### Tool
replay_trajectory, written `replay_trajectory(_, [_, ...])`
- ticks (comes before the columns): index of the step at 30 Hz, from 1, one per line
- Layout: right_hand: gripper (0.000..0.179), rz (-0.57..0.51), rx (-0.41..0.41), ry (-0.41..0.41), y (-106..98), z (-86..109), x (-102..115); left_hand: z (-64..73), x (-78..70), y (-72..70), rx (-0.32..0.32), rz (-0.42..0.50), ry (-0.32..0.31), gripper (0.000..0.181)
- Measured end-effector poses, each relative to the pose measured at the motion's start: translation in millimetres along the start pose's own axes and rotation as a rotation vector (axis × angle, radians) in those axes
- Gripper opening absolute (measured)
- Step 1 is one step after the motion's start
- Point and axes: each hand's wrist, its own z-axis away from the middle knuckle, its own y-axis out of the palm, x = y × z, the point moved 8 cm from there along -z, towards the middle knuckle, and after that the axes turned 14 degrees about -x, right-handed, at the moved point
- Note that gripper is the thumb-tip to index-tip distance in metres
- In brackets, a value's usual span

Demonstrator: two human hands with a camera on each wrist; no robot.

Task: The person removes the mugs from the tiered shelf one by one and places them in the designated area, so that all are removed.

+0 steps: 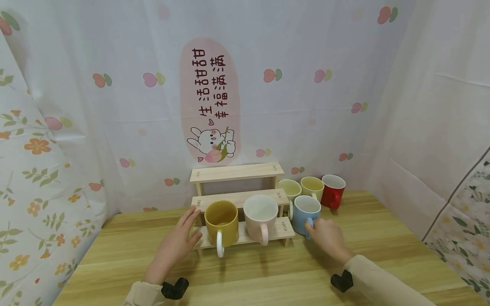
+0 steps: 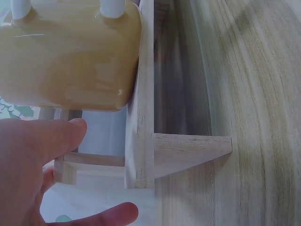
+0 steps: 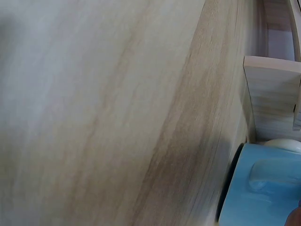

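Observation:
My right hand [image 1: 328,239] grips the handle of a light blue mug [image 1: 303,216], which stands right of a three-tier wooden rack. The right wrist view shows the blue mug [image 3: 263,188] low at the right, with only a bit of a fingertip. My left hand [image 1: 177,244] is at the rack's left end, fingers spread and holding nothing. Its thumb is close to a mustard mug [image 1: 222,227] with a white handle, which sits on the lowest tier. Beside that mug is a pale pink mug [image 1: 260,221], its handle facing me.
The rack's upper tiers [image 1: 237,172] rise behind the two mugs. Behind the blue mug stand a pale green mug [image 1: 289,187], a yellow mug [image 1: 312,187] and a red mug [image 1: 332,196]. A patterned curtain [image 1: 306,93] hangs at the back of the wooden table [image 1: 245,280].

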Motion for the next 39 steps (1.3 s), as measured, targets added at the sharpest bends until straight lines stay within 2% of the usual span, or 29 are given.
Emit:
replay_trajectory(9, [0.047, 0.013, 0.038, -0.001, 10, 0.6, 1, 2.6, 0.7, 0.4, -0.004, -0.005, -0.002, 0.064])
replay_trajectory(19, [0.046, 0.024, 0.073, 0.077, 14, -5.0, -2, 1.0, -0.9, 0.6, -0.011, -0.005, 0.011, 0.064])
replay_trajectory(24, [0.046, 0.016, 0.084, 0.084, 14, -7.2, -2, 0.0, -2.0, -1.1, -0.012, -0.008, 0.008, 0.064])
replay_trajectory(33, [0.052, 0.015, 0.135, 0.081, 4, -7.0, -1, 0.9, -2.7, -0.6, 0.000, 0.002, -0.003, 0.064])
replay_trajectory(39, [0.053, 0.018, 0.104, 0.040, -10, -9.7, 8, 0.4, -1.5, -0.2, -0.006, 0.004, 0.003, 0.064])
